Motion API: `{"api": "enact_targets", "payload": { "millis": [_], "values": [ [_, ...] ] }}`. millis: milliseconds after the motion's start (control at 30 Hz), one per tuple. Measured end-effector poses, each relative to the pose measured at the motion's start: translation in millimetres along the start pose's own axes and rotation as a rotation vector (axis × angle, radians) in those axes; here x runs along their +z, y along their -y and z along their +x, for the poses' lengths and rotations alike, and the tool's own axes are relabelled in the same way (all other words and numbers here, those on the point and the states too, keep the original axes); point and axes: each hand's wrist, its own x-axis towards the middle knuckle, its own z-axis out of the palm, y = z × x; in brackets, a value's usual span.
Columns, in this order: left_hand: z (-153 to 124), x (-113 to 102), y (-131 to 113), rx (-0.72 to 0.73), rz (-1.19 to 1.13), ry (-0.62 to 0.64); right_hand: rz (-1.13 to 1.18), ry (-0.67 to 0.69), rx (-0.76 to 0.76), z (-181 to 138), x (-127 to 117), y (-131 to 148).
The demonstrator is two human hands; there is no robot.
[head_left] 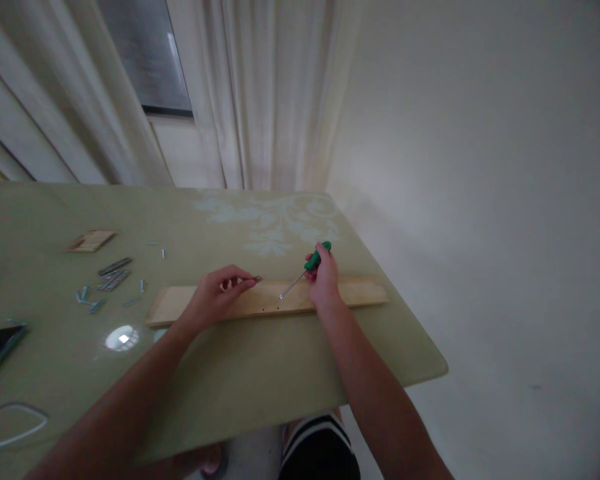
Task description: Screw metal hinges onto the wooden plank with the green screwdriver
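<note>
A long pale wooden board [270, 300] lies flat near the table's right end, with two small dark holes close to its front edge. My right hand [325, 280] is closed around the green handle of a screwdriver [311, 264]; the shaft slants down to the left, its tip over the board near the holes. Above the board's left half, my left hand [225, 290] pinches a small metal piece [257, 278] between thumb and forefinger. It looks like a screw, but is too small to be sure. The hands are apart from each other.
Several silver screws [87, 299] and flat metal hinge-like pieces [114, 275] lie left on the greenish table [260, 380]. Behind them sits a small wooden piece [91, 241]. A dark-screened device [0, 350] and a white cable [17, 407] are at far left. A wall [480, 233] stands right.
</note>
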Motion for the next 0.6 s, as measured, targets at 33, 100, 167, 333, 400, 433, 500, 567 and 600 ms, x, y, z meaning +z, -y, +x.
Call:
{"api": "enact_targets", "payload": {
  "millis": [33,100,167,333,400,433,500,567,600],
  "values": [
    [1.0,-1.1,3.0,-0.02,-0.01,0.025,-0.001,0.001,0.0,0.1,-0.1,-0.2],
    [3.5,-5.1,9.9,-0.051,-0.019,0.063,-0.003,0.001,-0.001,0.3,-0.4,-0.6],
    [5.7,-10.9,16.0,-0.062,0.014,0.043,-0.004,-0.001,0.001,0.4,-0.7,-0.7],
    [7.8,-21.1,19.3,-0.056,0.015,-0.049,0.0,-0.007,0.006,0.2,-0.9,-0.5],
    [7.7,-21.9,16.7,-0.053,-0.023,-0.013,0.002,0.001,0.008,0.1,-1.1,-0.5],
    [7.6,-22.0,14.9,-0.05,-0.037,0.02,0.004,0.006,0.007,0.1,-1.1,-0.5],
    [7.0,-22.1,10.6,-0.059,-0.087,0.077,0.009,0.02,0.001,0.1,-1.3,-0.5],
    [6.0,-22.1,5.9,-0.102,-0.165,0.09,0.019,0.038,-0.001,-0.1,-1.2,-0.5],
    [5.2,-21.7,3.8,-0.134,-0.218,0.081,0.026,0.048,0.0,-0.4,-1.0,-0.3]
  ]
}}
